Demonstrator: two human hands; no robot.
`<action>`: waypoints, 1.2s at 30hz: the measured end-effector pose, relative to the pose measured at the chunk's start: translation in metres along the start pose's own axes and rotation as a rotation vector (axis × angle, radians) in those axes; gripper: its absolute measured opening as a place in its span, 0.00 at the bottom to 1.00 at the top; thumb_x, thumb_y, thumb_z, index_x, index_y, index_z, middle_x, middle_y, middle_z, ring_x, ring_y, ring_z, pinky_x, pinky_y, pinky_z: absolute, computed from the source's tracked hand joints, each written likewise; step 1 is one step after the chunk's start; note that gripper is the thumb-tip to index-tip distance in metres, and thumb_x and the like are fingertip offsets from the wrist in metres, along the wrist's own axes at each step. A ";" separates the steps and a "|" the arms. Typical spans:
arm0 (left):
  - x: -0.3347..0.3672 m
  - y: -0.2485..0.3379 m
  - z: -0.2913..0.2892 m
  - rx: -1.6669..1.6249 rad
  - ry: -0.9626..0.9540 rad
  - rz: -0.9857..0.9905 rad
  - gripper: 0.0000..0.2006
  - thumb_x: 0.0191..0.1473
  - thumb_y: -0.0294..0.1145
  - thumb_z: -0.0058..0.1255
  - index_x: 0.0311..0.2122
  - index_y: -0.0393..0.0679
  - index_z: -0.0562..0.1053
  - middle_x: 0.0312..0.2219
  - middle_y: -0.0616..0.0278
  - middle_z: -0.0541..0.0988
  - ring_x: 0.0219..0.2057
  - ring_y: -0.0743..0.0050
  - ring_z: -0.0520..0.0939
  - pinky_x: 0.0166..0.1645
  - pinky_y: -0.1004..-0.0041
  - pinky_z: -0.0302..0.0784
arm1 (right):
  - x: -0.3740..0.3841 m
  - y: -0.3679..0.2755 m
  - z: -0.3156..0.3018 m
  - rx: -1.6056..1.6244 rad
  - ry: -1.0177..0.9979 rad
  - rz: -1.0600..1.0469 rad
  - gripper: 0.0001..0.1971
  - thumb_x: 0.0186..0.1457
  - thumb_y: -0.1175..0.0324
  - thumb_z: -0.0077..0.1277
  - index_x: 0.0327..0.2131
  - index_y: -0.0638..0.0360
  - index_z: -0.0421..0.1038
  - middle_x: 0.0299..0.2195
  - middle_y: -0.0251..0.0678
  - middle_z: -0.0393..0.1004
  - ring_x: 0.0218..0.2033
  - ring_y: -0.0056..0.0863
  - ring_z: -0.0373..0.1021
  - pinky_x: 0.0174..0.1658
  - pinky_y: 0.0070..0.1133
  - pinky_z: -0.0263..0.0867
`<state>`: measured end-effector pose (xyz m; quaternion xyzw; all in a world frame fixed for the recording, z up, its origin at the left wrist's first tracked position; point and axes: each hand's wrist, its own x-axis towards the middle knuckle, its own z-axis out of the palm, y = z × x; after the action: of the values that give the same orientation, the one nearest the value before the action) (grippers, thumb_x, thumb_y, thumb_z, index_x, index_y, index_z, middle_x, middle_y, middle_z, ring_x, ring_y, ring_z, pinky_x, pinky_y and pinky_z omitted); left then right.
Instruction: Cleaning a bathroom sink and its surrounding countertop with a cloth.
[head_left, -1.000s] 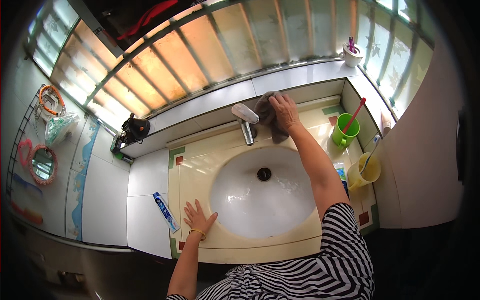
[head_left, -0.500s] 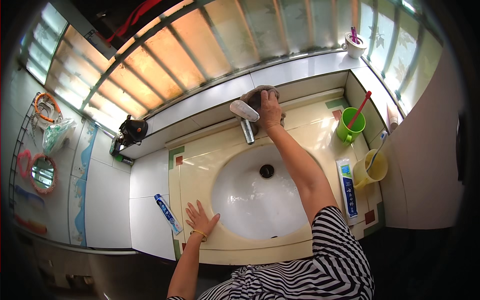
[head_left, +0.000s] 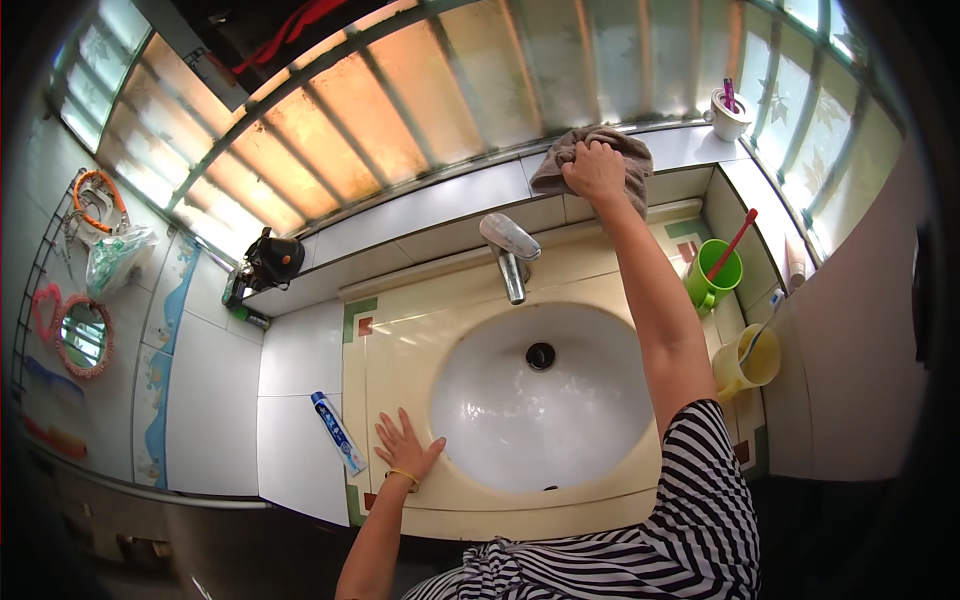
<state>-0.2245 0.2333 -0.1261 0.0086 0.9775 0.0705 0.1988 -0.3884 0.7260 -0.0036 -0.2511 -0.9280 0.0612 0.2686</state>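
Out at the far ledge under the window, my right hand (head_left: 598, 172) is closed on a grey-brown cloth (head_left: 632, 160), which lies bunched on the white tiled ledge (head_left: 450, 200). My left hand (head_left: 405, 446) rests flat with fingers spread on the cream countertop (head_left: 400, 350), beside the left rim of the white sink (head_left: 480, 440). Between the two hands stands the chrome faucet (head_left: 512, 250), just left of my right forearm. A blue and white toothpaste tube (head_left: 339, 433) lies left of my left hand.
At the right stand a green cup (head_left: 722, 275) with a red toothbrush and a yellow cup (head_left: 745, 365) with another toothbrush. A small white pot (head_left: 728, 118) sits on the far right ledge. On the left are a black object (head_left: 273, 258) and a round pink-framed mirror (head_left: 84, 337).
My right hand has carried the cloth from behind the faucet up and right onto the window ledge. My left hand stays on the countertop. The view has shifted slightly.
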 end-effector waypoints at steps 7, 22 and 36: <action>0.003 0.004 -0.003 -0.014 -0.014 0.005 0.54 0.37 0.62 0.50 0.61 0.48 0.33 0.59 0.45 0.24 0.59 0.42 0.24 0.54 0.37 0.27 | -0.025 -0.051 0.018 0.468 0.076 -0.447 0.11 0.42 0.61 0.42 0.27 0.54 0.71 0.30 0.38 0.72 0.38 0.34 0.68 0.41 0.31 0.61; 0.001 -0.001 -0.003 -0.028 -0.001 0.023 0.55 0.36 0.64 0.49 0.61 0.49 0.33 0.58 0.44 0.24 0.59 0.41 0.24 0.53 0.36 0.27 | 0.013 -0.002 -0.041 -0.135 -0.422 -0.448 0.18 0.50 0.60 0.34 0.44 0.40 0.69 0.37 0.42 0.68 0.38 0.39 0.68 0.39 0.34 0.64; 0.001 0.001 -0.003 -0.011 0.007 0.027 0.54 0.37 0.64 0.49 0.61 0.48 0.33 0.58 0.44 0.25 0.59 0.41 0.24 0.53 0.35 0.28 | 0.000 -0.008 -0.036 -0.140 -0.462 -0.432 0.17 0.47 0.65 0.33 0.40 0.50 0.67 0.32 0.43 0.72 0.35 0.43 0.69 0.38 0.35 0.63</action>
<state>-0.2269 0.2339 -0.1241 0.0205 0.9776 0.0785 0.1943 -0.3730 0.7180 0.0288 -0.0459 -0.9981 -0.0059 0.0399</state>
